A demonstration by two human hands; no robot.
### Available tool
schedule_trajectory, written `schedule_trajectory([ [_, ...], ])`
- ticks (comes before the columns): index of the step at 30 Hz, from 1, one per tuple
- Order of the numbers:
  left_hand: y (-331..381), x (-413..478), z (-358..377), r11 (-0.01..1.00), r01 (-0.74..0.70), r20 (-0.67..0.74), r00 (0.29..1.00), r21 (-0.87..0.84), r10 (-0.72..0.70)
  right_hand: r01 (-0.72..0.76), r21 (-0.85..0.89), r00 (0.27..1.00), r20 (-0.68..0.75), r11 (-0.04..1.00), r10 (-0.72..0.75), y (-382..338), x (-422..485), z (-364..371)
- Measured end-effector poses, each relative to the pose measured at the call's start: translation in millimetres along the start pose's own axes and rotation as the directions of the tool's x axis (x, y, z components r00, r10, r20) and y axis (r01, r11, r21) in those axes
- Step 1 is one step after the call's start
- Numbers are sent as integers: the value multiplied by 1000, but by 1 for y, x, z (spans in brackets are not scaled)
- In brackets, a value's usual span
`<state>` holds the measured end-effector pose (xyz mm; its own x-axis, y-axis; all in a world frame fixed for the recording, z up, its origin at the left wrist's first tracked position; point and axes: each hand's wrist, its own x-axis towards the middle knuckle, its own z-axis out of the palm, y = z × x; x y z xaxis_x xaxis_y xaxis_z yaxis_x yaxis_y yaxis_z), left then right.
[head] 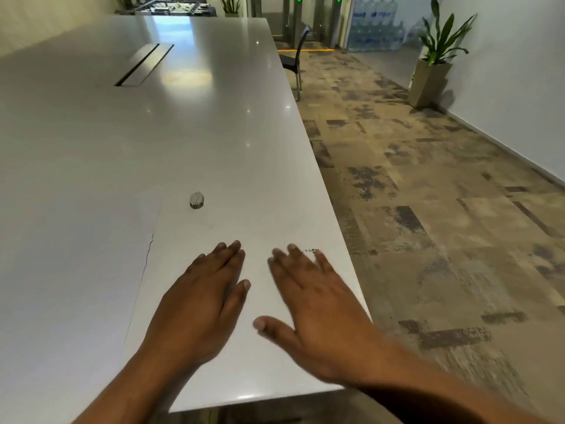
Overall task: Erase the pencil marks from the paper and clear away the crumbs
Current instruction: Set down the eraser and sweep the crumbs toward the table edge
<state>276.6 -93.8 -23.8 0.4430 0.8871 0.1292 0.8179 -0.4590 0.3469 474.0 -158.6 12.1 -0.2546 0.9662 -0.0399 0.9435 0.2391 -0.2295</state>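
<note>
Paper (214, 228): white, thin, matte sheet lying flat on the near right corner of the table. Its left edge shows a small nick or crease. No pencil marks show plainly on it.
Table (91, 148): pale grey slab, hard, smooth and glossy, with a long cable slot far off at 11 o'clock.
Eraser (196, 201): grey, rounded, grubby lump. It rests untouched on the far part of the sheet, at 12 o'clock from the left hand and well apart from it.
Crumbs (310, 250): short line of fine dark specks, right at the right hand's fingertips at its 12 o'clock, near the table's right edge.
Left hand (201, 298): palm down on the paper, fingers straight and close together, grasping nothing. It seems to pin the sheet.
Right hand (318, 304): palm down, fingers straight and slightly spread, holding nothing. Its outline is blurred.
Step in hand: judged to be the clearing of crumbs. The rubbing looks finished, since the eraser lies apart and the sheet reads clean.
Next move: calls for a light, flat brush of the fingers toward 2 o'clock, carrying the specks over the table's edge. The left hand would press down so the thin sheet neither slides nor buckles.
Floor (428, 209): mottled brown and grey carpet at 3 o'clock, where swept crumbs would fall.
</note>
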Motion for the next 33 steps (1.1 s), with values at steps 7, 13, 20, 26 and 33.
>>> schedule_trajectory([
  [7, 1, 0, 0, 1000, 1, -14, 1000, 8, -1, -141, -51, 989, -40, 989, 139, 4, -5, 6],
  [13, 0, 0, -1, 1000, -23, -25, 999, -9, 23, -263, 40, 955, -127, 964, 266, 10, -13, 6],
  [20, 0, -2, -2, 999, -47, -13, 999, -22, 46, -223, 20, 974, -40, 975, 223, -4, -17, 16],
  [26, 0, -4, -3, 998, -65, 25, 998, 23, 64, -214, 8, 976, -48, 977, 215, -6, -19, 15],
  [33, 2, -3, -1, 995, -56, 37, 998, 78, 53, -178, 132, 982, -44, 975, 185, -2, -23, 16],
])
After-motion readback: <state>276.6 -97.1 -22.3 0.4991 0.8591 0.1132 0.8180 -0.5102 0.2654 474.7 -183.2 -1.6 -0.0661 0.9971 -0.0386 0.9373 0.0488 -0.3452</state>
